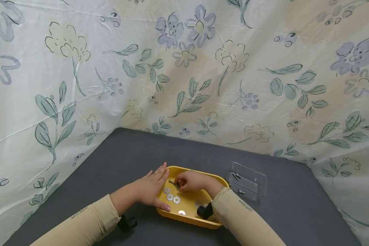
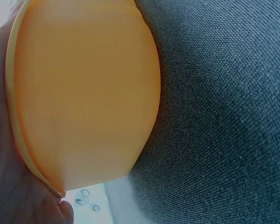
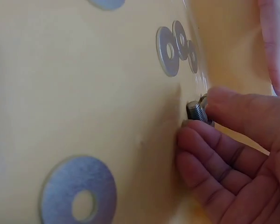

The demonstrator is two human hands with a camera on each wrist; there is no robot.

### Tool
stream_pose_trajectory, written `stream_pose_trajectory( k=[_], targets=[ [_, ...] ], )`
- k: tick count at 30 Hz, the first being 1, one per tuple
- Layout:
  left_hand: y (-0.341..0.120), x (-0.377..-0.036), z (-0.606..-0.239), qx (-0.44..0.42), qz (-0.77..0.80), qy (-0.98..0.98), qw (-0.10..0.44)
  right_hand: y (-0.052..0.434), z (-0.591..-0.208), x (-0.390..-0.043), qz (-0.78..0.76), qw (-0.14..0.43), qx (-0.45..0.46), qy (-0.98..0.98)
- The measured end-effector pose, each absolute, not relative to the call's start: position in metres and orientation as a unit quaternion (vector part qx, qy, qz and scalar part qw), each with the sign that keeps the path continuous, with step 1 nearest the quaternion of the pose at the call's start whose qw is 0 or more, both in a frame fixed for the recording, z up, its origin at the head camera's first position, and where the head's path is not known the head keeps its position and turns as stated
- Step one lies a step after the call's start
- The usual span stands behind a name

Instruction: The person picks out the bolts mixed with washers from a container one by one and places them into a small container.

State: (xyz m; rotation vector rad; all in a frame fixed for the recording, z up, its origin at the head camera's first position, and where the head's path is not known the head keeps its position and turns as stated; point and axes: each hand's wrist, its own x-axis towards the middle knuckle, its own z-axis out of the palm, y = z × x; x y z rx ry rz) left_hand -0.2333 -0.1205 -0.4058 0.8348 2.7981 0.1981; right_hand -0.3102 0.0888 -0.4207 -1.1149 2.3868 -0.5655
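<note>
A yellow tray (image 1: 192, 218) holds several flat metal washers (image 1: 176, 200), seen larger as washers (image 3: 168, 51) in the right wrist view. My left hand (image 1: 150, 188) rests on the tray's left rim, fingers spread and straight, the thumb lying over the edge. The left wrist view shows that palm along the rim and the tray's outer wall (image 2: 84, 93). Inside the tray, near its far left, my right hand (image 1: 190, 181) pinches a threaded screw (image 3: 196, 111) between thumb and fingertips. Just left of those fingertips another screw end (image 1: 171, 181) shows; the fingers partly hide the pieces there.
To the right of the yellow tray stands a shallow clear plastic tray (image 1: 249, 171) with several screws (image 1: 236, 176) in it. A dark grey tabletop (image 1: 135, 150) lies under everything. Flower-printed cloth (image 1: 184, 85) hangs behind and along both sides.
</note>
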Motion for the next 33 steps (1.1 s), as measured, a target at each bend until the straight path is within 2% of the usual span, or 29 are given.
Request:
stream_pose_trajectory(
  k=[17, 33],
  targets=[
    [-0.1194, -0.2302, -0.4035, 0.279, 0.06, 0.953, 0.098, 0.0882, -0.4246, -0.3114, -0.18, 0.192, -0.383, 0.886],
    [-0.1202, -0.232, -0.4059, 0.282, 0.066, 0.952, 0.102, 0.0905, -0.4256, -0.3077, -0.164, 0.204, -0.41, 0.874]
  ],
)
